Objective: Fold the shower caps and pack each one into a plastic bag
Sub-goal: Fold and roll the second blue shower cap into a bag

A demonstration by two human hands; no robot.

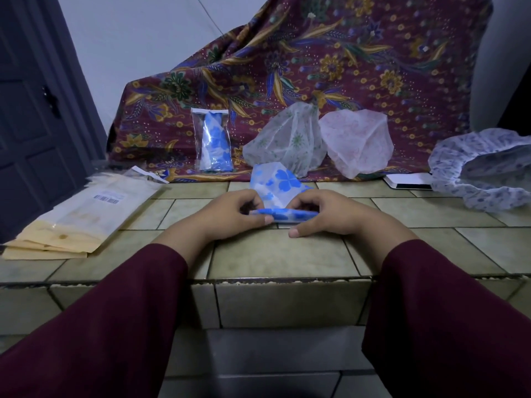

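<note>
A blue-flowered shower cap (pixel 280 182) lies on the tiled ledge (pixel 275 254), its near edge folded into a narrow strip. My left hand (pixel 232 215) pinches the strip's left end and my right hand (pixel 319 215) pinches its right end. Behind it, a packed bag (pixel 214 139) with a folded blue-flowered cap leans upright on the patterned cloth. Three loose caps sit further right: a green-flowered one (pixel 287 142), a pink one (pixel 356 142) and a blue-speckled one (pixel 482 170). A stack of empty plastic bags (pixel 83 216) lies at the left.
A dark red batik cloth (pixel 316 67) drapes over the back of the ledge. A white flat device (pixel 408 180) lies between the pink and speckled caps. A dark door (pixel 34 124) stands at the left. The ledge's front edge drops off near me.
</note>
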